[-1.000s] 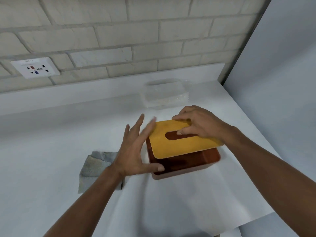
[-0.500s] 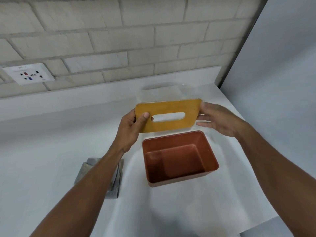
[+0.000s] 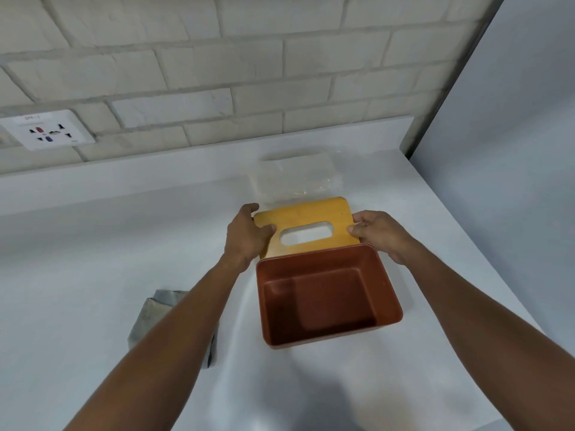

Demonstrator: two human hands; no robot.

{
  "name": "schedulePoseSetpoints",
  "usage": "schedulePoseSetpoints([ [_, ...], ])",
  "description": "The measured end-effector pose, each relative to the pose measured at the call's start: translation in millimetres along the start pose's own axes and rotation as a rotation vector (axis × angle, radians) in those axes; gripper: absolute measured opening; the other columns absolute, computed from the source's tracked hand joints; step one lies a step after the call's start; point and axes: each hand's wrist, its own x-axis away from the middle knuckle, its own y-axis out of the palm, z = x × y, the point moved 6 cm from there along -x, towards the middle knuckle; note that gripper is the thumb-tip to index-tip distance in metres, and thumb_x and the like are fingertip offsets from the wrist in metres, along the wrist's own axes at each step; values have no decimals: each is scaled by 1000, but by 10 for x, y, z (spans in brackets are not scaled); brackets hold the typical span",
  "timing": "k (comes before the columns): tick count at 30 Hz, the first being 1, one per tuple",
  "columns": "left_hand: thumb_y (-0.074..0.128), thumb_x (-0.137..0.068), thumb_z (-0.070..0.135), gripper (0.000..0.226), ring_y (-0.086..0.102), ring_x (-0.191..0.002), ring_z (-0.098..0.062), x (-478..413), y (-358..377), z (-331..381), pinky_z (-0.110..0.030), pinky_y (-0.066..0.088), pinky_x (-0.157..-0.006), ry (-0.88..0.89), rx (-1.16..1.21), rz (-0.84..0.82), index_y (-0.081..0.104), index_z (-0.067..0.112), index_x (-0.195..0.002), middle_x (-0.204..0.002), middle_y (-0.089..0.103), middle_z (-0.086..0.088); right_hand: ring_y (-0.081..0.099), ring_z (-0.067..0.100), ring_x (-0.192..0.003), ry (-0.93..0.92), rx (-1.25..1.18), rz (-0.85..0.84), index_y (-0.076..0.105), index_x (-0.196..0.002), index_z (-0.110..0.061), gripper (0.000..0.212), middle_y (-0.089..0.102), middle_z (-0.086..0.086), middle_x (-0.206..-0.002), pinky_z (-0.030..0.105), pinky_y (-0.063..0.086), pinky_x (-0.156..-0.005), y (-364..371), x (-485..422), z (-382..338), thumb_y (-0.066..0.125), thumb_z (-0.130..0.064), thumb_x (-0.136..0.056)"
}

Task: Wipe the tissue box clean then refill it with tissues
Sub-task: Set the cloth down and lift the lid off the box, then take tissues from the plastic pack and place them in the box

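Lid [image 3: 306, 214] gripped between hands, behind tissue box [image 3: 326, 293]

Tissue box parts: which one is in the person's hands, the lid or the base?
The yellow slotted lid, gripped at its short ends by the left hand and right hand; the brown base stands empty.

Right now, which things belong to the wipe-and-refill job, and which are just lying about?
For the job: tissue box, open and empty; lid, gripped by left hand and right hand; grey cloth; clear tissue pack behind the lid.
Lying about: wall socket; white sheet under the box.
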Motion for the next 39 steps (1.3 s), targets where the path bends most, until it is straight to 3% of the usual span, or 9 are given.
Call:
schedulePoseSetpoints([
  [5,75,-93,12,66,62,-121,-29,-38,-9,18,-38,53,-99,-28,-42,51,50,14,-154,-143,61,-13,72,29,-89,21,9,-20,65,-123,-15,34,71,13,-109,45,57,-92,5,-113,85,72,-17,-90],
  [9,75,-93,16,64,60,-129,-32,-31,11,18,-35,48,-99,-39,-145,49,54,11,-153,-144,62,-13,73,22,-90,-12,95,-24,69,-118,-17,34,73,6,-105,42,60,-86,9,-165,158,75,-24,-86],
  [15,69,-94,50,63,60,-133,-28,-28,-51,100,-45,52,-104,-88,-382,123,54,28,-151,-146,63,0,65,17,-106,-108,488,32,69,-122,-28,41,72,-6,-110,42,51,-97,-81,-250,141,73,-42,-84],
  [18,65,-95,59,59,64,-124,-30,-123,-59,212,-43,53,-99,-113,-514,101,56,28,-145,-137,67,-3,69,15,-97,-118,462,17,70,-118,-30,34,73,-7,-104,42,53,-93,-56,-328,158,70,-39,-85],
  [22,65,-90,68,72,67,-115,-32,-153,96,197,-43,55,-99,-192,-630,-74,50,26,-147,-133,66,-4,72,8,-68,-130,333,20,69,-102,-34,18,72,-10,-84,33,59,-70,-50,-410,180,70,-32,-84],
  [27,63,-92,69,62,65,-119,-30,-207,34,332,-37,44,-85,-140,-688,28,58,25,-135,-127,69,-4,73,10,-68,-131,281,40,71,-94,-33,9,72,-11,-87,34,61,-68,-153,-550,45,70,-35,-86],
  [32,64,-91,69,62,63,-106,-29,-409,-208,523,-37,44,-85,-94,-510,186,53,23,-131,-109,63,-1,66,16,-70,-123,-116,133,71,-107,-18,18,72,5,-98,32,57,-67,-428,-823,-281,57,-14,-95],
  [36,63,-81,81,89,71,-100,-27,-659,-242,440,-44,58,-93,-187,-86,164,49,21,-144,-115,69,-3,60,19,-77,-12,-213,126,67,-120,-12,28,65,6,-97,29,52,-69,-528,-1053,-393,50,-7,-97],
  [39,66,-92,69,72,66,-98,-26,-803,-113,379,-40,57,-80,-241,191,95,56,12,-135,-116,63,-7,59,22,-84,123,-206,93,65,-109,-11,21,60,7,-97,33,54,-74,-432,-1169,-391,47,-9,-99],
])
